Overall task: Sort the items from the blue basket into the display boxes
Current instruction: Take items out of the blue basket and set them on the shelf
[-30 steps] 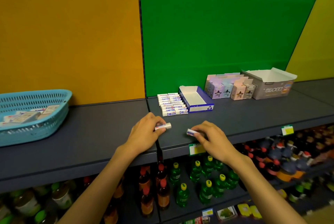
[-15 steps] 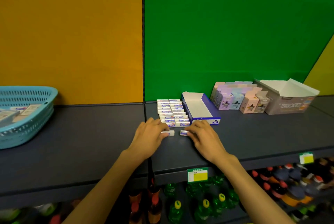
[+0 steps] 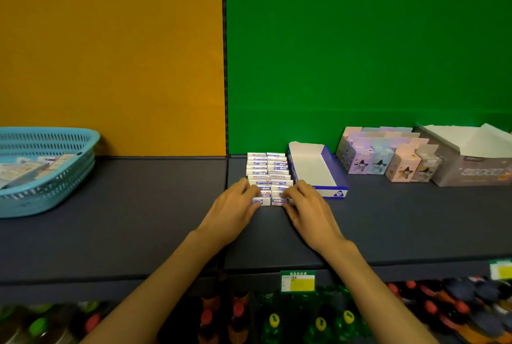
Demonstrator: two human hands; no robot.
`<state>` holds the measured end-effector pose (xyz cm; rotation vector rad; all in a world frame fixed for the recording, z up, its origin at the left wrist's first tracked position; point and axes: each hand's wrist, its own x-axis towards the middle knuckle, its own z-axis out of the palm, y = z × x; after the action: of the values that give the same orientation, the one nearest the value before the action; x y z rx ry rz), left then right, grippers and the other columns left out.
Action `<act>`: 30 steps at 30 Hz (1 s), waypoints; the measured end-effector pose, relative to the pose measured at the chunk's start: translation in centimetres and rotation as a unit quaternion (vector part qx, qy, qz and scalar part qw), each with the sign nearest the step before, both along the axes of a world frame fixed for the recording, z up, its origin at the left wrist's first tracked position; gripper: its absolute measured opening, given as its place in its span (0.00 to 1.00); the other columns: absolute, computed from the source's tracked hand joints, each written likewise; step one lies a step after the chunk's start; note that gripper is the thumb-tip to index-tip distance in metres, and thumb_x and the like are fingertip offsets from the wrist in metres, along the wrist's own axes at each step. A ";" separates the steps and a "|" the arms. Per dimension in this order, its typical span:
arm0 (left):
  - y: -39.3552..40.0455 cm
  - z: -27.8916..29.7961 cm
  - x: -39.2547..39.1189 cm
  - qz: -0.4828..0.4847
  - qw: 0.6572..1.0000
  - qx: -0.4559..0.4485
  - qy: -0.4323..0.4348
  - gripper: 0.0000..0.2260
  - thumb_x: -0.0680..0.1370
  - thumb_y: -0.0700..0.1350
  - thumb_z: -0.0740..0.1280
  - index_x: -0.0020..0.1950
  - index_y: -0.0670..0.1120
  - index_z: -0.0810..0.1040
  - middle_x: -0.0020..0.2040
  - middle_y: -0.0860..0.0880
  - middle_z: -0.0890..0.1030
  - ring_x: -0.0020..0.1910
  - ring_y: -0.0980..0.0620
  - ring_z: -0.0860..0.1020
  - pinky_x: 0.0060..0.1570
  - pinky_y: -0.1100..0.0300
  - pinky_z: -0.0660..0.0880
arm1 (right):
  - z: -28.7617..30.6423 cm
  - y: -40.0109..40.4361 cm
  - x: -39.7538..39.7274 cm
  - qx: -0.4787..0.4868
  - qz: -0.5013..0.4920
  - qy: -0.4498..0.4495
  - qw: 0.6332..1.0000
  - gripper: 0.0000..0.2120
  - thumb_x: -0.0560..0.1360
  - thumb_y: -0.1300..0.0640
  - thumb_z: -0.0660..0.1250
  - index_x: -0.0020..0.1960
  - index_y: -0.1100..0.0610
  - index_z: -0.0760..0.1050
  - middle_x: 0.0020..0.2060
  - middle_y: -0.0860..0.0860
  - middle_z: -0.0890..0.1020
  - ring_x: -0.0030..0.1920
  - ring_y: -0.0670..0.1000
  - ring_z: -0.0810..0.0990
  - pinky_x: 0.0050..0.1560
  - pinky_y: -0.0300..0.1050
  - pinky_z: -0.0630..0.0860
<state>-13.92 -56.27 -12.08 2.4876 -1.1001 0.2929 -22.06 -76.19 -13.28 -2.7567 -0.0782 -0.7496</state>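
On a dark grey shelf [image 3: 138, 219] in front of an orange and green back wall, two bare hands meet at the near end of a double row of small white and blue boxes [image 3: 267, 169]. The left hand [image 3: 232, 210] pinches the nearest box of the left column [image 3: 262, 201], and the right hand [image 3: 307, 205] pinches the nearest box of the right column [image 3: 278, 201]. Both boxes now lie flat on the shelf, side by side and touching the row behind them; a second ago each hand held its box apart from the other near the shelf's front edge, well short of the row. Half a second ago they were just short of it. Just right of the row stands an open blue and white display box [image 3: 318, 174], its inside white. Further right are pastel cartons with star-shaped windows [image 3: 388, 158] and a grey open carton [image 3: 471, 163]. At far left sits the blue basket [image 3: 55, 177], holding more flat packets that are too blurred to identify, possibly the same kind. Below the shelf, a green and yellow price label [image 3: 297, 281] hangs above bottles [image 3: 321, 324] with coloured caps.
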 end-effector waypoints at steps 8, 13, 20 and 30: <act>0.3 0.5 -0.9 0.010 1.000 -0.012 0.007 0.12 0.82 0.52 0.63 0.64 0.50 0.72 0.59 0.52 0.70 0.48 0.51 0.76 0.47 0.51 0.77 | 0.0 0.1 0.0 -0.016 0.003 -0.013 1.000 0.06 0.79 0.55 0.68 0.52 0.57 0.78 0.50 0.53 0.77 0.48 0.52 0.77 0.44 0.48 0.79; 2.0 1.0 -2.4 0.079 0.996 -0.033 -0.036 0.12 0.81 0.54 0.64 0.62 0.52 0.74 0.57 0.52 0.73 0.48 0.49 0.77 0.44 0.52 0.76 | 0.4 0.1 -0.4 -0.011 0.010 -0.017 1.000 0.03 0.78 0.56 0.69 0.50 0.55 0.79 0.47 0.51 0.76 0.47 0.52 0.76 0.44 0.46 0.74; 7.5 2.9 -5.1 0.152 0.986 0.007 -0.061 0.15 0.81 0.56 0.63 0.65 0.52 0.76 0.62 0.53 0.76 0.59 0.49 0.75 0.54 0.51 0.74 | 1.8 3.7 -1.3 0.054 0.079 -0.002 0.995 0.06 0.79 0.53 0.66 0.55 0.52 0.80 0.50 0.48 0.77 0.52 0.49 0.75 0.50 0.46 0.74; 19.4 4.7 -7.6 0.267 0.960 0.049 -0.062 0.21 0.81 0.60 0.59 0.72 0.56 0.71 0.71 0.53 0.71 0.68 0.49 0.70 0.63 0.48 0.71 | 4.1 16.5 0.1 0.022 0.180 0.020 0.983 0.12 0.81 0.50 0.64 0.61 0.50 0.78 0.55 0.46 0.78 0.57 0.51 0.76 0.56 0.50 0.72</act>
<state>-21.55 -36.83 -7.36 2.8536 -0.4667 0.5628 -21.96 -59.70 -9.14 -2.6066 -0.5289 -0.5871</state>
